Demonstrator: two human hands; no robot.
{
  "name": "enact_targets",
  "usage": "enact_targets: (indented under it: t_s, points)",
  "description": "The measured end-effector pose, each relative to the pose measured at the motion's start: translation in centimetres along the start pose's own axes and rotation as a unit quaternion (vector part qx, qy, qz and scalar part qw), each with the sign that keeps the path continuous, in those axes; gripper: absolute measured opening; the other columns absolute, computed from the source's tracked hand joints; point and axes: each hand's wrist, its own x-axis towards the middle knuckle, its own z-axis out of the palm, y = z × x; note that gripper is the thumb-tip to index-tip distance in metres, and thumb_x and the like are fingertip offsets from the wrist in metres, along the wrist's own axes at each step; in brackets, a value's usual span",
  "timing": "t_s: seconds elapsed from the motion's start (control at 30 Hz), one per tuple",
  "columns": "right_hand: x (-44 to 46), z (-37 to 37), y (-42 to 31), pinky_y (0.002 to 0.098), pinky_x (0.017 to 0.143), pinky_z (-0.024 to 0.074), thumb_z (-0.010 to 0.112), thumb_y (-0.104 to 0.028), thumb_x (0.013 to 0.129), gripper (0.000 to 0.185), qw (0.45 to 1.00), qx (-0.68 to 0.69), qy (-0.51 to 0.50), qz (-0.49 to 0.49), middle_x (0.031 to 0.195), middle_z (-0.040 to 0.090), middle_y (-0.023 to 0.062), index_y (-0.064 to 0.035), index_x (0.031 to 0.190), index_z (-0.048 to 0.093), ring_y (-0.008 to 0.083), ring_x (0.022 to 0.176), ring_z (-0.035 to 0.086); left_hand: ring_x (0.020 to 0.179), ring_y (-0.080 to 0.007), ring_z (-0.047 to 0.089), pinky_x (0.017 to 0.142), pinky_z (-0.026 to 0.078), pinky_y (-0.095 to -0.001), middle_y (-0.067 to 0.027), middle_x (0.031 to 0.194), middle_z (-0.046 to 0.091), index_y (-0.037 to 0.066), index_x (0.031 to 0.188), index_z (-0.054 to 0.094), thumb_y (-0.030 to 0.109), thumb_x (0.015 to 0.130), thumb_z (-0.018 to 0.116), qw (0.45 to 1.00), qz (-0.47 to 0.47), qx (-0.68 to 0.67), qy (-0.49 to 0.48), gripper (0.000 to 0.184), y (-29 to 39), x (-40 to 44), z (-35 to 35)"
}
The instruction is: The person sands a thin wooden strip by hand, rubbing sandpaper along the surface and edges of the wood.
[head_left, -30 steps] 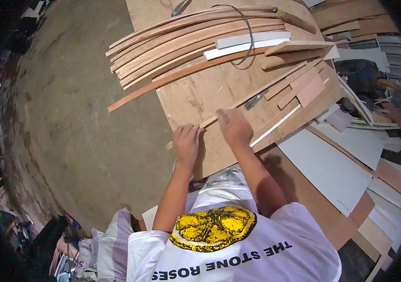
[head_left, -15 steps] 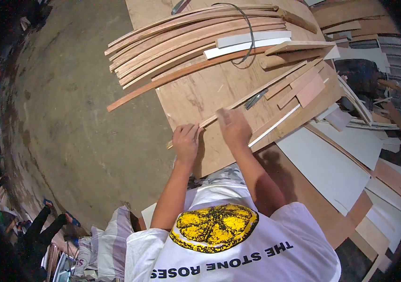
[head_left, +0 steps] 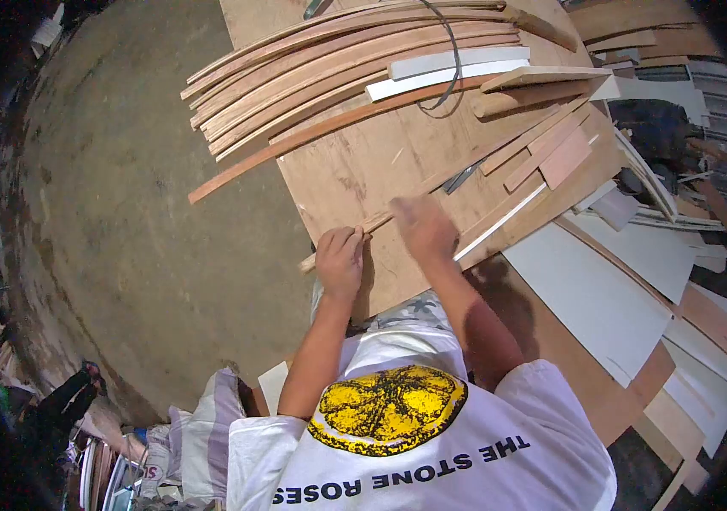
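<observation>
My left hand [head_left: 339, 261] is closed on a narrow wooden strip [head_left: 379, 221] near its end, by the left edge of the plywood sheet [head_left: 338, 183]. The strip's tip pokes out to the left of the fingers. My right hand [head_left: 425, 228] is beside the strip, further along it, and motion smears its fingers. What it holds, if anything, cannot be made out. A dark, narrow tool [head_left: 463, 177] lies against the strip beyond my right hand.
Several long wooden strips [head_left: 338, 81] lie across the far part of the plywood, with white pieces [head_left: 448, 81] and a thin black loop [head_left: 457, 64]. Offcuts [head_left: 563, 162] and white panels [head_left: 589, 298] spread to the right. Another person's dark-clothed legs [head_left: 65, 400] are at lower left.
The wooden strip's near end looks turned, showing a wider face. My right hand stays blurred in nearly the same place. The other person's legs at lower left have shifted.
</observation>
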Motion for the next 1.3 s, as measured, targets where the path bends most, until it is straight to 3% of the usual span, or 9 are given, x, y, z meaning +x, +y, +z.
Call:
enact_targets:
  t_s: [0.17, 0.27, 0.47, 0.57, 0.67, 0.87, 0.97, 1.07, 1.3]
  points:
    - [-0.2, -1.5, -1.2, 0.0507, 0.075, 0.0588, 0.078, -0.039, 0.098, 0.023, 0.997, 0.01, 0.072, -0.032, 0.103, 0.077, 0.0124, -0.0188, 0.107, 0.082, 0.0404, 0.086, 0.074, 0.097, -0.0297, 0.071, 0.087, 0.058, -0.0419, -0.0067, 0.103, 0.075, 0.004, 0.105, 0.081, 0.004, 0.083, 0.085, 1.0, 0.011, -0.006, 0.012, 0.022, 0.1, -0.2, 0.5]
    - [-3.1, -1.7, -4.9, 0.0512, 0.073, 0.0584, 0.079, -0.038, 0.098, 0.025, 0.991, 0.079, 0.007, -0.104, 0.103, 0.076, 0.0137, -0.0145, 0.106, 0.081, 0.041, 0.085, 0.074, 0.097, -0.0293, 0.071, 0.087, 0.058, -0.0424, -0.0072, 0.103, 0.075, 0.003, 0.103, 0.08, 0.004, 0.082, 0.086, 0.999, 0.031, 0.008, -0.019, 0.022, -0.8, -0.3, 0.2]
    - [1.1, -1.8, -0.2, 0.0512, 0.076, 0.0597, 0.076, -0.04, 0.1, 0.025, 0.996, -0.028, 0.087, 0.013, 0.107, 0.077, 0.0106, -0.0176, 0.111, 0.082, 0.0381, 0.089, 0.075, 0.099, -0.0296, 0.071, 0.087, 0.058, -0.0426, -0.0072, 0.104, 0.076, 0.005, 0.104, 0.08, 0.005, 0.084, 0.084, 1.0, 0.023, -0.011, 0.0, 0.021, -0.2, -0.1, 0.3]
    - [-0.7, 0.4, -0.2, 0.0516, 0.076, 0.0599, 0.075, -0.04, 0.101, 0.025, 0.993, 0.004, 0.084, -0.078, 0.107, 0.076, 0.0106, -0.0181, 0.111, 0.082, 0.0374, 0.093, 0.075, 0.099, -0.0294, 0.071, 0.088, 0.057, -0.0418, -0.0065, 0.104, 0.075, 0.005, 0.104, 0.08, 0.005, 0.085, 0.085, 1.0, 0.022, -0.006, 0.005, 0.02, -0.3, -0.2, 0.6]
    - [-3.4, -1.9, -5.0, 0.0509, 0.077, 0.06, 0.074, -0.039, 0.102, 0.024, 0.995, 0.055, -0.031, -0.076, 0.107, 0.076, 0.0116, -0.0168, 0.109, 0.081, 0.0379, 0.095, 0.074, 0.1, -0.0286, 0.071, 0.089, 0.057, -0.0417, -0.0063, 0.103, 0.075, 0.006, 0.103, 0.08, 0.006, 0.084, 0.087, 0.999, 0.031, 0.025, -0.031, 0.02, -1.0, -0.4, 0.3]
    - [1.6, -1.4, 0.5, 0.0501, 0.076, 0.0611, 0.076, -0.041, 0.101, 0.026, 0.993, -0.024, 0.109, 0.03, 0.107, 0.075, 0.0084, -0.0175, 0.11, 0.081, 0.0354, 0.096, 0.075, 0.101, -0.0284, 0.071, 0.09, 0.055, -0.0424, -0.0062, 0.104, 0.075, 0.006, 0.105, 0.081, 0.008, 0.085, 0.086, 1.0, 0.025, -0.001, -0.008, 0.021, -0.3, -0.2, 0.2]
    - [-0.2, 0.7, 0.2, 0.0509, 0.073, 0.0611, 0.079, -0.041, 0.099, 0.025, 0.992, 0.017, 0.106, -0.07, 0.107, 0.075, 0.0079, -0.0197, 0.11, 0.082, 0.0359, 0.095, 0.075, 0.101, -0.0286, 0.071, 0.09, 0.055, -0.0424, -0.0062, 0.104, 0.075, 0.006, 0.105, 0.081, 0.01, 0.085, 0.087, 1.0, 0.026, -0.015, 0.001, 0.022, -0.9, -0.5, 0.8]
    - [-3.2, -1.3, -4.2, 0.0496, 0.074, 0.0611, 0.077, -0.041, 0.1, 0.023, 0.993, 0.061, -0.03, -0.101, 0.111, 0.075, 0.0075, -0.0236, 0.113, 0.082, 0.0368, 0.095, 0.074, 0.101, -0.032, 0.072, 0.09, 0.057, -0.044, -0.0092, 0.104, 0.077, 0.006, 0.106, 0.082, 0.008, 0.084, 0.088, 0.998, 0.038, 0.014, -0.042, 0.023, -1.4, -0.5, 0.1]
    - [3.5, -2.4, 4.4, 0.0503, 0.087, 0.0599, 0.075, -0.041, 0.1, 0.025, 0.994, -0.004, 0.109, 0.008, 0.116, 0.077, 0.0083, -0.0247, 0.118, 0.082, 0.0366, 0.104, 0.074, 0.1, -0.0314, 0.071, 0.089, 0.056, -0.043, -0.0093, 0.105, 0.075, 0.006, 0.105, 0.081, 0.008, 0.086, 0.086, 0.999, 0.002, -0.024, -0.022, 0.02, -0.3, -0.1, 0.1]
